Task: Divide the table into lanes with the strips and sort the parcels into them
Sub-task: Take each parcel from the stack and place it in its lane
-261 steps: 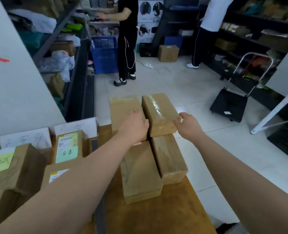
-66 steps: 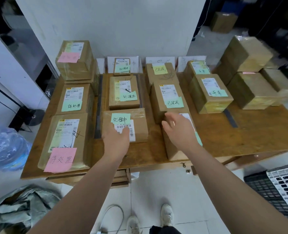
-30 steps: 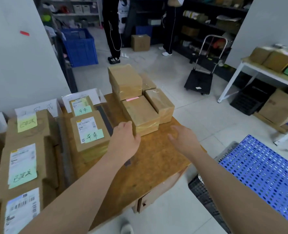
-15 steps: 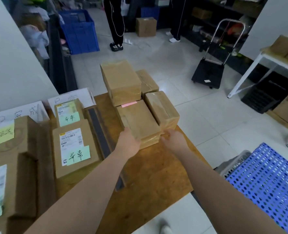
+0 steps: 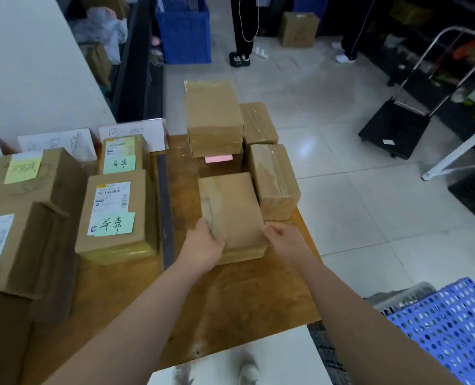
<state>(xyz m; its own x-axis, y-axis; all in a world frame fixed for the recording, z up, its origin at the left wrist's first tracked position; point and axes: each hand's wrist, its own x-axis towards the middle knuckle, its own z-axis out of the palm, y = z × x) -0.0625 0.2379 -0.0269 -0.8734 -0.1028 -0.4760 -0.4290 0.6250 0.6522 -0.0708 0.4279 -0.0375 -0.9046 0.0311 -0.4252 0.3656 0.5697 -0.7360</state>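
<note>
A plain brown parcel (image 5: 230, 209) lies at the right end of the wooden table (image 5: 239, 307). My left hand (image 5: 205, 245) grips its near left corner and my right hand (image 5: 283, 240) grips its near right corner. Behind it a taller parcel (image 5: 214, 115) sits stacked on one with a pink note (image 5: 219, 158), and two more plain parcels (image 5: 275, 179) lie to the right. A dark strip (image 5: 165, 215) runs along the table to the left of the held parcel. Left of the strip lie labelled parcels with green notes (image 5: 114, 215).
White paper lane signs (image 5: 132, 134) lean on the wall behind the parcels. A blue perforated crate (image 5: 447, 329) stands at the lower right and a black hand trolley (image 5: 397, 129) on the tiled floor. Two people stand at the far shelves by a blue bin (image 5: 186, 29).
My view swung from the labelled lanes to the table's right end. Both hands reached the nearest plain parcel, took hold of its near corners and drew it toward me, away from the stack.
</note>
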